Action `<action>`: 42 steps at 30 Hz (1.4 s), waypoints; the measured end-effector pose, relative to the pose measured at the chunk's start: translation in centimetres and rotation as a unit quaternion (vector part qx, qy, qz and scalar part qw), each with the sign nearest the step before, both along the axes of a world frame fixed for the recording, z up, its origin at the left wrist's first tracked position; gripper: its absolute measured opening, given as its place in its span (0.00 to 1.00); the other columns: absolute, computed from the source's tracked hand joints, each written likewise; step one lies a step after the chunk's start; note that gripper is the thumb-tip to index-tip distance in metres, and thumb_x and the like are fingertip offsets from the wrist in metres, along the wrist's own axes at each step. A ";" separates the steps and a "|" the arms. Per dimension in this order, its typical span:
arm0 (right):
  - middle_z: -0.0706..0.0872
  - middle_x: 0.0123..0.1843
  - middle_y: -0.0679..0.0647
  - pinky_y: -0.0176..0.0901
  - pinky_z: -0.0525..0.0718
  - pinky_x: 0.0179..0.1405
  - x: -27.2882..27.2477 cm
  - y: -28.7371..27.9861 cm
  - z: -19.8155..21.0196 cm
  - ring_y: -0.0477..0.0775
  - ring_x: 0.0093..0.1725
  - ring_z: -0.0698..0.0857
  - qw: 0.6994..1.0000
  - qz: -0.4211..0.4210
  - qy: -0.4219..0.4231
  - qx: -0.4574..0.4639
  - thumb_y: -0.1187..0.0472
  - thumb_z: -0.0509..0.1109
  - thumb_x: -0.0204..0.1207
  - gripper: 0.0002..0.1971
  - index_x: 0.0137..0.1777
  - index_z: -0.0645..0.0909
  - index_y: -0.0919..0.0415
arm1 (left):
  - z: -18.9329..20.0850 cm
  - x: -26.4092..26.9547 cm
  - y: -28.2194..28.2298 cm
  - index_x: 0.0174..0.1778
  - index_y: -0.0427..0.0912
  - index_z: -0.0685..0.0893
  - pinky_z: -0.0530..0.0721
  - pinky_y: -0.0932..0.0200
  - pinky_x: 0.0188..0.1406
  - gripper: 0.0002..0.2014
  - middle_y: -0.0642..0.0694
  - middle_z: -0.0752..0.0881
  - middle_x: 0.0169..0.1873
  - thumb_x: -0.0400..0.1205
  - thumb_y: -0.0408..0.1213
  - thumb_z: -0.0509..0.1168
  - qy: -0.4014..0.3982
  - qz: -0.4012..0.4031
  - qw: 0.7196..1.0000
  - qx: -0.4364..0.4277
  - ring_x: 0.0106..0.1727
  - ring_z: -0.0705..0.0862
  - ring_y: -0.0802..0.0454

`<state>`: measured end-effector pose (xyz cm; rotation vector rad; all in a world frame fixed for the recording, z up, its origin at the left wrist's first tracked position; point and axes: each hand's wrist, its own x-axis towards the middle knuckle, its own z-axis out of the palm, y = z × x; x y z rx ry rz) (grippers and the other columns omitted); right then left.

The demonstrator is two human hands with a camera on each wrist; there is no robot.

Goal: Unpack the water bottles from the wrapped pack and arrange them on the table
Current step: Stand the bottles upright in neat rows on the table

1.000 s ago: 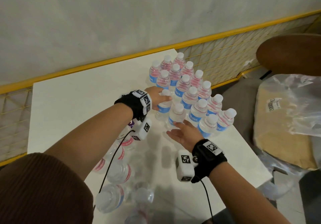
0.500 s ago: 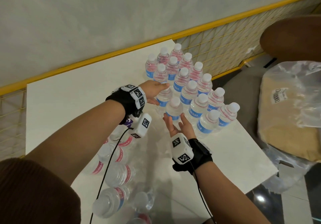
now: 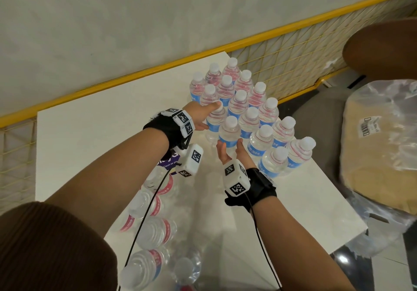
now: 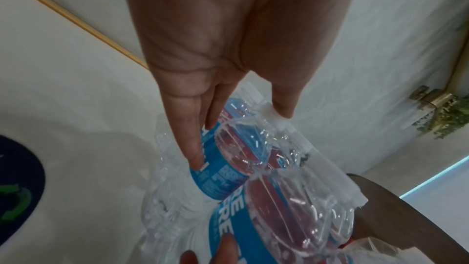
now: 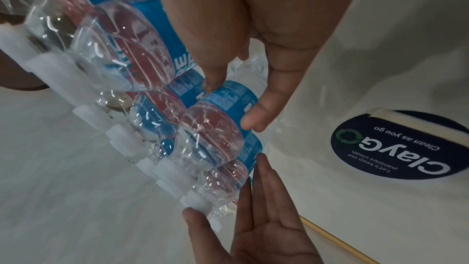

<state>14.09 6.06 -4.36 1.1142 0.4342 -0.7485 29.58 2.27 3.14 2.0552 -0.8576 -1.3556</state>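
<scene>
Several clear water bottles [image 3: 248,110] with white caps and blue-red labels stand upright in a tight cluster at the far right of the white table [image 3: 101,121]. My left hand [image 3: 200,115] lies with straight fingers against the leftmost front bottle [image 3: 215,121], thumb on its cap; the left wrist view shows that hand [image 4: 241,136] flat along the label. My right hand [image 3: 230,153] touches the label of the nearest bottle [image 3: 230,130] with straight fingers [image 5: 213,85]. The wrapped pack [image 3: 153,229], its bottles lying down in clear film, sits near me under my left arm.
A yellow-framed wire mesh fence [image 3: 293,49] runs behind the table. A clear plastic bag with tan contents [image 3: 379,155] lies right of the table, below a brown round surface [image 3: 383,49]. A dark round sticker [image 5: 396,148] is on the tabletop. The cluster stands close to the table's right edge.
My right hand has turned and moved forward, so its fingers now touch the nearest bottle. My left hand stays at the leftmost front bottle, and its thumb now rests on the cap.
</scene>
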 end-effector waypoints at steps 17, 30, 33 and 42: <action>0.75 0.74 0.58 0.38 0.84 0.17 0.1 0.3 1.2 0.52 0.40 0.82 0.936 0.180 0.196 -0.230 0.45 0.69 0.76 0.29 0.60 0.73 0.73 | 0.0 0.0 0.3 0.75 0.37 0.69 0.83 0.55 0.52 0.42 0.36 0.81 0.66 0.75 0.67 0.62 0.048 -0.006 0.998 0.040 0.58 0.87 0.43; 0.84 0.46 0.56 0.40 0.84 0.41 -1.8 7.9 7.9 0.51 0.42 0.83 0.348 0.552 0.373 -0.659 0.64 0.72 0.76 0.12 0.58 0.81 0.58 | 6.3 4.3 10.0 0.65 0.46 0.81 0.76 0.56 0.58 0.25 0.48 0.83 0.61 0.76 0.56 0.68 -0.355 -0.403 0.837 0.108 0.55 0.78 0.50; 0.85 0.52 0.51 0.38 0.84 0.48 -1.3 11.0 9.2 0.48 0.47 0.84 0.082 0.575 0.320 -0.748 0.51 0.76 0.72 0.16 0.59 0.83 0.48 | 6.2 4.4 12.7 0.70 0.46 0.78 0.72 0.60 0.56 0.29 0.47 0.80 0.66 0.76 0.57 0.69 -0.372 -0.445 0.801 0.149 0.64 0.78 0.48; 0.79 0.69 0.48 0.42 0.74 0.69 -1.6 15.8 8.9 0.50 0.67 0.77 -0.149 0.581 0.224 -0.769 0.53 0.77 0.70 0.30 0.72 0.74 0.43 | 6.0 4.6 15.1 0.71 0.50 0.78 0.76 0.57 0.61 0.25 0.47 0.80 0.68 0.77 0.41 0.71 -0.393 -0.442 0.796 0.129 0.66 0.79 0.47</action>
